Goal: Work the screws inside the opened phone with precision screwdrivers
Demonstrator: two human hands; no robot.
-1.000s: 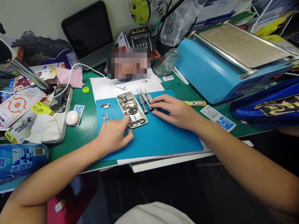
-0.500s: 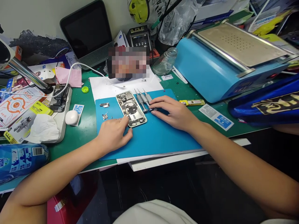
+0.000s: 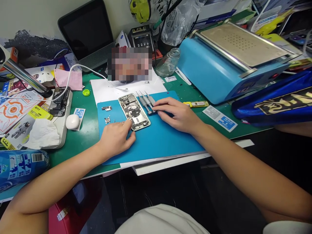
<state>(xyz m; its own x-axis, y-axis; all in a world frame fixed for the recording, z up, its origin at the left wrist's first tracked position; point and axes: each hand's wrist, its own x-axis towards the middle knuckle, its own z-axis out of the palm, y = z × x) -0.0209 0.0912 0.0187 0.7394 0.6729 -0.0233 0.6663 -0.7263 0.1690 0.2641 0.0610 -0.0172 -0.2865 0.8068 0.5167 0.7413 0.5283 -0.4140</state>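
Note:
An opened smartphone (image 3: 134, 112), its inner parts bare, lies on a blue mat (image 3: 156, 143). My left hand (image 3: 115, 138) is curled at its lower left corner, with the index finger on the edge and the thumb beside the corner. Right of the phone, several slim grey screwdrivers (image 3: 146, 103) lie side by side, tips pointing away from me. My right hand (image 3: 174, 113) has its fingers closed on the near end of the rightmost screwdriver; the thumb is hidden. Small loose phone parts (image 3: 106, 108) and tiny pieces (image 3: 107, 120) lie left of the phone.
White paper (image 3: 102, 89) lies behind the mat, with a glass jar (image 3: 168, 62) further right. A large blue machine with a metal plate (image 3: 204, 70) stands at the back right. A white round case (image 3: 72, 122) and a lamp post (image 3: 26, 78) are on the left.
The whole view has shifted slightly, so everything sits a little further left. Both hands keep nearly the same place at the phone and the screwdrivers.

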